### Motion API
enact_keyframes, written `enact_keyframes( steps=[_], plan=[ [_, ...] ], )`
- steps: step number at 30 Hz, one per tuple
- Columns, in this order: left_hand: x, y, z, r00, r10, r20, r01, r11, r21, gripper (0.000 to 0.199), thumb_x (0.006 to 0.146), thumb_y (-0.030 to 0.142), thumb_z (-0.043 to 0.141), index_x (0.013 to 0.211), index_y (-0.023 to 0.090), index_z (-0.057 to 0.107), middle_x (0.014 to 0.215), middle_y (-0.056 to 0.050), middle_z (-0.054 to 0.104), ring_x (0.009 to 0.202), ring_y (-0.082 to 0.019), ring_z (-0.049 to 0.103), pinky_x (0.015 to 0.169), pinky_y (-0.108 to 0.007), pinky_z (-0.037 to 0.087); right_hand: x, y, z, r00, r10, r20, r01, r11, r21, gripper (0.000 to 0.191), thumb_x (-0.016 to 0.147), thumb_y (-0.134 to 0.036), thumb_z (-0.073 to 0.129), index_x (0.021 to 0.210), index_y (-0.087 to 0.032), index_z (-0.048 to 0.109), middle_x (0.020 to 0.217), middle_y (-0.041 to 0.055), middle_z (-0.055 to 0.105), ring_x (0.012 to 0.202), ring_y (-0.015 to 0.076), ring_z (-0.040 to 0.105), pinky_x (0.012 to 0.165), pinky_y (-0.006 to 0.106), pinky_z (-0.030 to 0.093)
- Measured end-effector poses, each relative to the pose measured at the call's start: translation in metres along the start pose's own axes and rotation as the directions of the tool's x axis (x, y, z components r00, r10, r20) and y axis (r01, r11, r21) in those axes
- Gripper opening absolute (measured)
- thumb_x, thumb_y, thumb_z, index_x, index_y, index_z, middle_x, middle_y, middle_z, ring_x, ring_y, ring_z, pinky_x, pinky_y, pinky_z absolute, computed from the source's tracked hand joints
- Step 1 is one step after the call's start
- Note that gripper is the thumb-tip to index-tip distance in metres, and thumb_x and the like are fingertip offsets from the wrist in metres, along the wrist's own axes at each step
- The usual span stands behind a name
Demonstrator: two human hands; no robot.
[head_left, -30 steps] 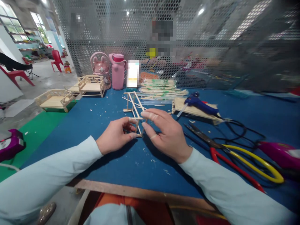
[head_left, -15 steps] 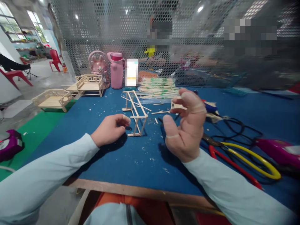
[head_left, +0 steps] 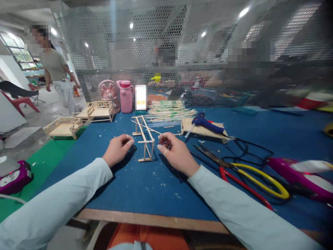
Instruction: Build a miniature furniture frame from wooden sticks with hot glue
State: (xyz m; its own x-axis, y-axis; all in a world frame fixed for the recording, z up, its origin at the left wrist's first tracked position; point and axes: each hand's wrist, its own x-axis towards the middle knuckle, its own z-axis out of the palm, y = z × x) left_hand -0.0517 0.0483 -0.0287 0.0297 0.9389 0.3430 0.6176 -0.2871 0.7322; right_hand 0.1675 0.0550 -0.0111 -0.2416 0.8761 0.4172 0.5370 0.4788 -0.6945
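A small frame of thin wooden sticks (head_left: 146, 141) stands on the blue table top (head_left: 145, 191), between my two hands. My left hand (head_left: 118, 148) is just left of it, its thumb and fingers curved with a gap between them and nothing held. To the right of the frame, my right hand (head_left: 177, 151) hovers close by, fingers curled and a little apart, with nothing visible in them. Pale tape or finger covers show on some fingertips. Loose sticks (head_left: 166, 110) lie in a pile behind the frame.
A blue glue gun (head_left: 208, 124) rests on a wooden piece at right, near scissors (head_left: 234, 166) and black cables. Finished stick models (head_left: 63, 127), a pink bottle (head_left: 126, 97) and a lit phone (head_left: 141, 98) stand behind. A person (head_left: 56, 69) is at the far left.
My right hand has moved left and down, close to the stick frame, uncovering the glue gun. The view has tilted up and a person has come into view at left.
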Motion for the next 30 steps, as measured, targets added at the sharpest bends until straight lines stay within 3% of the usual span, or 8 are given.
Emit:
enact_keyframes(
  steps=[6, 19, 23, 26, 28, 30],
  plan=[
    [-0.001, 0.005, 0.002, 1.0, 0.013, -0.012, -0.013, 1.0, -0.019, 0.024, 0.081, 0.034, 0.049, 0.077, 0.016, 0.064, 0.071, -0.002, 0.066, 0.066, -0.015, 0.056, 0.065, -0.025, 0.043, 0.0, 0.002, 0.002, 1.0, -0.018, 0.014, 0.018, 1.0, 0.009, 0.006, 0.072, -0.024, 0.054, 0.076, -0.021, 0.052, 0.069, -0.001, 0.058, 0.059, 0.0127, 0.052, 0.059, 0.027, 0.044],
    [0.0, 0.004, 0.002, 0.999, -0.019, -0.031, 0.018, 0.999, -0.041, 0.031, 0.079, 0.042, 0.047, 0.059, 0.018, 0.047, 0.052, 0.004, 0.045, 0.053, -0.012, 0.042, 0.054, -0.024, 0.033, 0.002, 0.007, 0.002, 1.0, -0.024, -0.02, 0.021, 0.992, -0.125, 0.019, 0.074, -0.025, 0.053, 0.09, -0.019, 0.061, 0.071, 0.0006, 0.063, 0.063, 0.014, 0.059, 0.063, 0.027, 0.049],
    [-0.001, 0.006, 0.003, 1.0, 0.0, 0.01, 0.0, 0.997, -0.071, 0.03, 0.081, 0.042, 0.047, 0.064, 0.018, 0.051, 0.055, 0.004, 0.048, 0.054, -0.012, 0.044, 0.056, -0.024, 0.035, 0.021, 0.018, -0.041, 0.975, 0.021, -0.222, -0.093, 0.944, -0.318, 0.03, 0.076, -0.02, 0.049, 0.105, -0.017, 0.058, 0.099, 0.0098, 0.064, 0.092, 0.0224, 0.059, 0.082, 0.038, 0.047],
    [-0.002, 0.007, 0.004, 0.999, 0.027, 0.041, -0.022, 0.994, -0.104, 0.023, 0.082, 0.037, 0.047, 0.078, 0.017, 0.057, 0.064, 0.001, 0.056, 0.059, -0.012, 0.05, 0.061, -0.025, 0.04, 0.041, 0.038, -0.085, 0.94, 0.108, -0.325, -0.257, 0.848, -0.463, 0.043, 0.07, -0.008, 0.051, 0.113, -0.013, 0.056, 0.121, 0.0196, 0.053, 0.116, 0.0341, 0.046, 0.093, 0.05, 0.037],
    [-0.002, 0.007, 0.004, 0.998, 0.037, 0.055, -0.03, 0.992, -0.122, 0.021, 0.082, 0.034, 0.048, 0.084, 0.016, 0.059, 0.07, 0.0, 0.06, 0.062, -0.013, 0.053, 0.063, -0.026, 0.042, 0.053, 0.056, -0.106, 0.925, 0.216, -0.313, -0.359, 0.77, -0.527, 0.043, 0.066, -0.006, 0.058, 0.108, -0.009, 0.059, 0.115, 0.0239, 0.056, 0.11, 0.0403, 0.049, 0.087, 0.055, 0.039],
    [-0.002, 0.007, 0.005, 0.997, 0.045, 0.07, -0.035, 0.99, -0.138, 0.019, 0.081, 0.031, 0.05, 0.087, 0.015, 0.06, 0.073, -0.002, 0.062, 0.064, -0.013, 0.055, 0.065, -0.026, 0.044, 0.061, 0.074, -0.117, 0.916, 0.312, -0.252, -0.401, 0.715, -0.573, 0.035, 0.066, -0.007, 0.064, 0.1, -0.008, 0.063, 0.103, 0.0213, 0.061, 0.101, 0.0371, 0.056, 0.082, 0.05, 0.045]
  ],
)
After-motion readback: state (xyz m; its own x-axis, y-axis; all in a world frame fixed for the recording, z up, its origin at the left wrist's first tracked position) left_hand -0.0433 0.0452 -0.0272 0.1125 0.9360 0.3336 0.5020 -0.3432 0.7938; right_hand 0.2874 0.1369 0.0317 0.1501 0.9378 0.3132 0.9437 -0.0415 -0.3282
